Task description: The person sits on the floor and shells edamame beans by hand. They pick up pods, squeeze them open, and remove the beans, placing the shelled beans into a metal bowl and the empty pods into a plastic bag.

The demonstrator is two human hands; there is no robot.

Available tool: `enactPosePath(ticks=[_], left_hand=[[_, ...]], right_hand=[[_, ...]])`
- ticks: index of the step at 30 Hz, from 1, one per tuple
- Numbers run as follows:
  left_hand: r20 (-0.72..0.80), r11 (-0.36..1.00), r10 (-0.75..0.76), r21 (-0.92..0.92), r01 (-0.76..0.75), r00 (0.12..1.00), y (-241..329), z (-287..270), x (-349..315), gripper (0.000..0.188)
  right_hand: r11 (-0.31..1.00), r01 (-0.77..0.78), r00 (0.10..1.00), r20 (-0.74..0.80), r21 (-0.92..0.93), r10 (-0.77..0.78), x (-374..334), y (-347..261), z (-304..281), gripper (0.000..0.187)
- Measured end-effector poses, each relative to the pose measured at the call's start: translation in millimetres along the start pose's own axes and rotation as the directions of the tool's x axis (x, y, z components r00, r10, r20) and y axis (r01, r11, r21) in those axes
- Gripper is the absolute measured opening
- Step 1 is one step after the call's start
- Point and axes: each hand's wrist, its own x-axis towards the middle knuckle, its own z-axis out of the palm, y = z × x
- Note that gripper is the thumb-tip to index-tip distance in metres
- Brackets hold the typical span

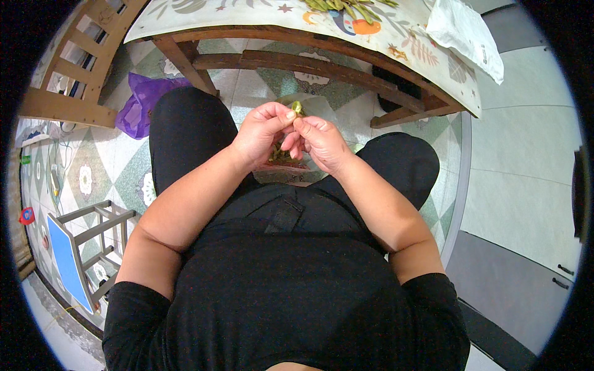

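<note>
My left hand (260, 134) and my right hand (325, 143) meet above my lap, thumbs and fingertips pinched together on a green bean pod (297, 107). One end of the pod sticks up beyond the fingertips and looks split; the rest is hidden by my fingers. Below the hands, between my knees, a heap of green and brownish pieces (279, 156) shows in part, with what looks like clear plastic around it. More green pods (346, 8) lie in a pile on the table ahead.
The wooden table (260, 36) has a patterned cover, with a white plastic bag (461, 34) at its right corner. A purple bag (141, 102) lies on the tiled floor at left. A blue-topped stool (69, 263) lies tipped nearby. Pale cabinets (526, 148) stand on the right.
</note>
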Motion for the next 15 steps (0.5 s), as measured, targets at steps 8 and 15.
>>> enactPosePath(ticks=[8, 15], left_hand=[[-0.079, 0.983, 0.01, 0.185, 0.005, 0.997, 6.4, -1.5, 1.7, 0.014], [-0.042, 0.824, 0.212, 0.545, -0.156, 0.976, 3.9, -14.0, 6.1, 0.014]], right_hand=[[0.998, 0.061, 0.998, -0.021, -0.028, -0.062, 3.6, 0.7, -4.8, 0.026], [0.962, 0.088, 0.986, -0.115, -0.258, -0.121, 3.5, -1.0, -6.2, 0.021]])
